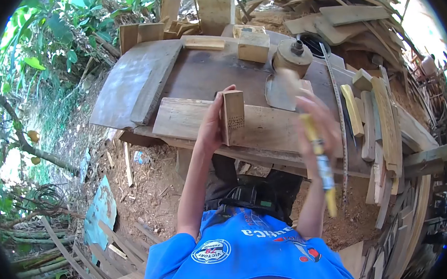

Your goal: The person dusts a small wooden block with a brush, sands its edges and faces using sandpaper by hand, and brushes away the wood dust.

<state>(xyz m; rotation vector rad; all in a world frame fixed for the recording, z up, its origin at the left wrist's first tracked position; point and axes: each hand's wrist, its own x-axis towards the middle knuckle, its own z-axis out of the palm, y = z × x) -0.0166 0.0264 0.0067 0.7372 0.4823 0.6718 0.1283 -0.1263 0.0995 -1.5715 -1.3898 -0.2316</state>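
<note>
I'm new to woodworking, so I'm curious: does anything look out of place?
A ragged blue-green sheet on the ground, picture left, looks odd: its color stands out against the wooden slats nearby.

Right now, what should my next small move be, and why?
I'd probably firm up your left hand's grip on the wooden block before bringing the yellow tool closer: only that hand grips the block, while your right hand, blurred, holds the tool apart from it.

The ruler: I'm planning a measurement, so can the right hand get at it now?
Probably yes: the right hand is close to the ruler, whose upper stretch looks uncovered, though the hand holds a blurred yellow tool it would likely have to put down.
</note>
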